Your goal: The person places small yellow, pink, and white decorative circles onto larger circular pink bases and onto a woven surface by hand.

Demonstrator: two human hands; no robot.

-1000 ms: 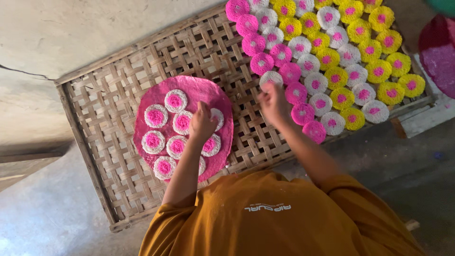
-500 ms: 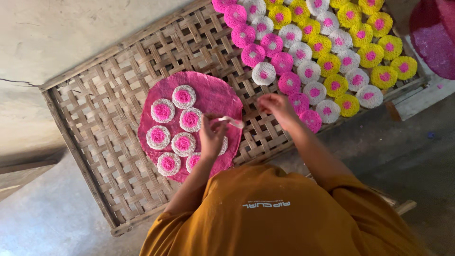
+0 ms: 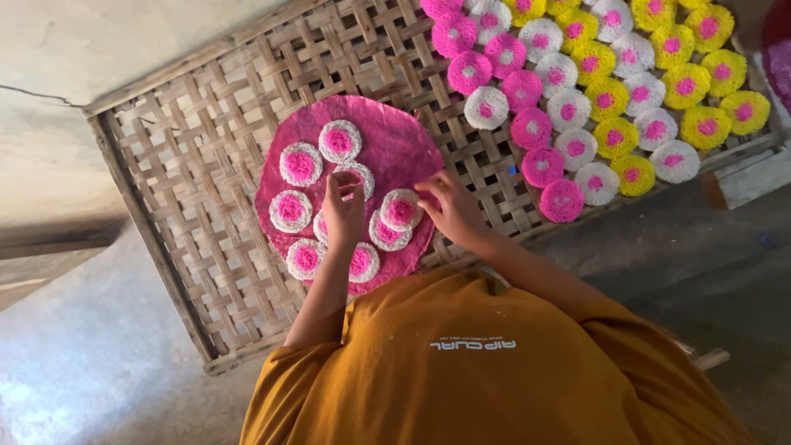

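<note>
hands over the pink disc [image 3: 387,136]: left [image 3: 344,206] pinching a white round [image 3: 356,175], right [image 3: 449,206] curled loosely at its edge.

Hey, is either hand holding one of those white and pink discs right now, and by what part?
Left hand pinches a white disc by its near rim; right hand touches another disc at its edge; whether it grips it cannot be told.

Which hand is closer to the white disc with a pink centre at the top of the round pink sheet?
Left. The left hand lies just below that white disc, over the middle of the pink sheet. The right hand is farther away, at the sheet's right edge.
</note>
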